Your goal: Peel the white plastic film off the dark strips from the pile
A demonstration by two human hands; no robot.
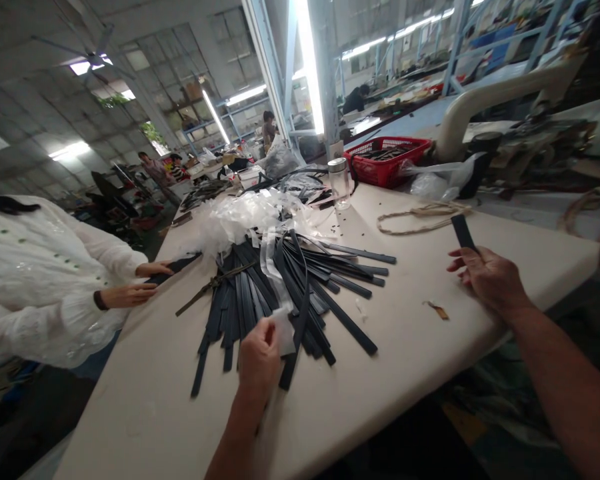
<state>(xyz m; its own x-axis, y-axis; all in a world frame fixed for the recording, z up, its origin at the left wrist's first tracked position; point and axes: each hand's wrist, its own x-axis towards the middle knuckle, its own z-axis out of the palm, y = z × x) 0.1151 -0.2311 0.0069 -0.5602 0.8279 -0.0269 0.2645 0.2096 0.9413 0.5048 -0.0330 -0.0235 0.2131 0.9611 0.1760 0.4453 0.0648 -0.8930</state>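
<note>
One dark strap (463, 231) is pinched in the right hand (487, 277), lifted off the desk (410, 347). A clear wrapper (283, 328) is gripped by the left hand (258, 360) over the strap pile (285, 293). Most straps look untouched, so plenty is left.

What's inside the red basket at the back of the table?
The red basket holds dark strips like those in the pile of black strips on the table. Its wall hides whatever lies lower down.
</note>
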